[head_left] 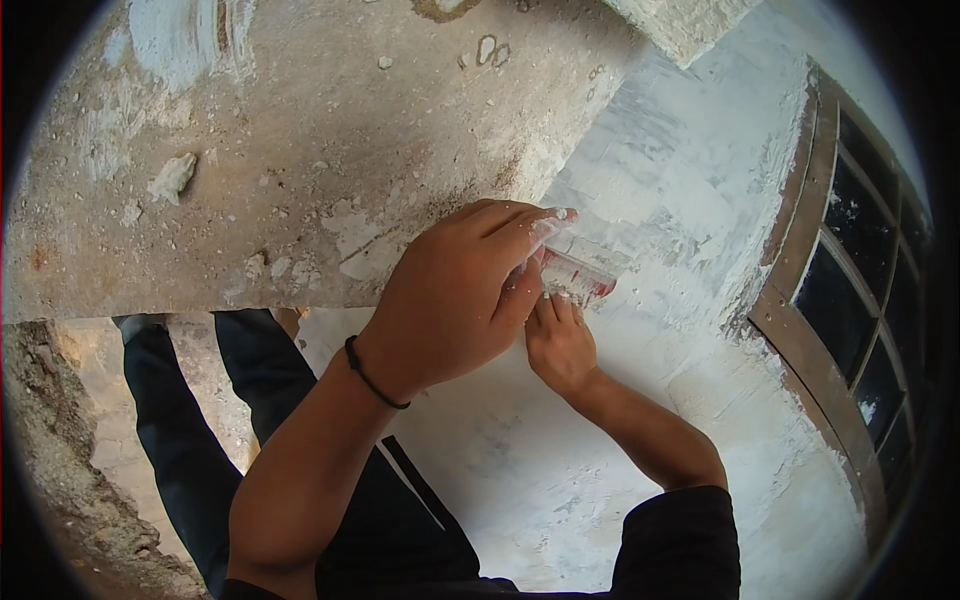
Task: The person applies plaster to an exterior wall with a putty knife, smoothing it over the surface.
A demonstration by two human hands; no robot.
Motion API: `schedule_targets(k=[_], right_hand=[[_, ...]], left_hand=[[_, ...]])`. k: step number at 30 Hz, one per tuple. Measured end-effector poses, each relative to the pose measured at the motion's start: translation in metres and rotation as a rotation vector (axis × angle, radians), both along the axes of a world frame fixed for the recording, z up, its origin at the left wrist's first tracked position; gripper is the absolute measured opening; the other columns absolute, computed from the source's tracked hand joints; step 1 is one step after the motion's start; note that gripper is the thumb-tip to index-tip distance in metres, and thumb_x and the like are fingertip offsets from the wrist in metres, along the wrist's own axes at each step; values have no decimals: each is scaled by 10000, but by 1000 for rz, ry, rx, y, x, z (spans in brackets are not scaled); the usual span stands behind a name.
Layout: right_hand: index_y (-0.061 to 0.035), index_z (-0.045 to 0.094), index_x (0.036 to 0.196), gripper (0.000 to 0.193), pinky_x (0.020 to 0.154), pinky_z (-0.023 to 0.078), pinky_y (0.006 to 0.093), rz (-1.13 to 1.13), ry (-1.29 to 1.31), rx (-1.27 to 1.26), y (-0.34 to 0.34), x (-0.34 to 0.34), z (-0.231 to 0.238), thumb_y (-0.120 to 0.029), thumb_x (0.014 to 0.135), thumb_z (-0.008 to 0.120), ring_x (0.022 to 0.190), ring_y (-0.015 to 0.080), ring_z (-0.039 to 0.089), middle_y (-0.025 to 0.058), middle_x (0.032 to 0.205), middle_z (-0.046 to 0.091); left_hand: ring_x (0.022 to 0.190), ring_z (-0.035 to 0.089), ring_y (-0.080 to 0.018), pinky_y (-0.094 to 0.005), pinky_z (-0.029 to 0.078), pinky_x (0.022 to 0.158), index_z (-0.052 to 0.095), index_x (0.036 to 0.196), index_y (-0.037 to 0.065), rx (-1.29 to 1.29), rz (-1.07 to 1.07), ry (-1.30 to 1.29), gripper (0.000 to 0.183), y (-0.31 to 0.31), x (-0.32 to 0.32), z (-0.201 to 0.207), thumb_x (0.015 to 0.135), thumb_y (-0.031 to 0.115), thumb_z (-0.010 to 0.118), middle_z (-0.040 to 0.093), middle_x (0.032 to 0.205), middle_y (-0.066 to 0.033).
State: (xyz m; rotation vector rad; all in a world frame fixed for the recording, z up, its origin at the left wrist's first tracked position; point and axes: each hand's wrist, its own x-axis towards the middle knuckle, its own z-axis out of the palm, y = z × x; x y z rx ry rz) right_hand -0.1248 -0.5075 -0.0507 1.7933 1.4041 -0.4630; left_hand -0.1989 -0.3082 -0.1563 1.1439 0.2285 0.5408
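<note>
Both my hands come together at the plastered wall [500,440], beside the corner of a dusty concrete slab [330,130]. My left hand [455,285], a black band round its wrist, is closed with the fingers curled. White paste smears its finger ends; whatever lies inside them is hidden. Just beyond and below it, my right hand [560,345] is closed on a flat scraper [580,275]. Wet white plaster cakes the scraper, and some red shows along its edge. The left hand covers its near end, so I cannot tell whether both hands grip it.
A brown-framed window [800,265] with dark panes stands at the right. Crumbs and a larger plaster lump [173,178] lie on the slab. My dark-trousered legs [180,420] show below its edge, near a rough broken edge [70,480] at the left.
</note>
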Motion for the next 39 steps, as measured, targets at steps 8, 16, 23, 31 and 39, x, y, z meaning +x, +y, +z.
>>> schedule_targets(k=[8, 16, 23, 31, 39], right_hand=[[59, 624, 1032, 322, 736, 443, 329, 77, 96, 64, 40, -24, 28, -92, 758, 549, 890, 226, 525, 108, 956, 554], [57, 626, 1013, 298, 775, 458, 332, 128, -7, 10, 5, 17, 7, -78, 760, 545, 924, 243, 533, 120, 985, 560], [21, 627, 902, 204, 741, 452, 344, 72, 55, -32, -9, 7, 13, -83, 746, 549, 862, 240, 519, 101, 905, 526], [43, 642, 1012, 327, 699, 450, 338, 99, 117, -74, 19, -26, 63, -127, 743, 565, 819, 208, 525, 94, 910, 548], [52, 620, 1097, 379, 737, 477, 386, 26, 133, -179, 13, -25, 82, -107, 756, 574, 912, 277, 554, 164, 1054, 588]], left_hand=[[951, 627, -333, -351, 495, 841, 623, 1095, -27, 2, -60, 93, 255, -7, -6, -11, 864, 3, 518, 642, 1051, -194], [1031, 598, -320, -368, 494, 875, 615, 1093, -35, 95, -61, 57, 289, -22, 2, -9, 812, 1, 559, 607, 1135, -180], [1259, 452, -265, -487, 258, 1115, 661, 1072, 58, 814, -187, 51, 281, -65, -5, -15, 866, 195, 530, 574, 1242, -99], [1336, 365, -235, -489, 201, 1146, 647, 1116, 135, 1122, -268, -36, 283, -88, 12, -23, 901, 249, 502, 502, 1360, -36], [1410, 212, -242, -496, 86, 1168, 491, 1334, 151, 1545, -502, 15, 432, -82, 24, -34, 943, 325, 429, 365, 1474, -32]])
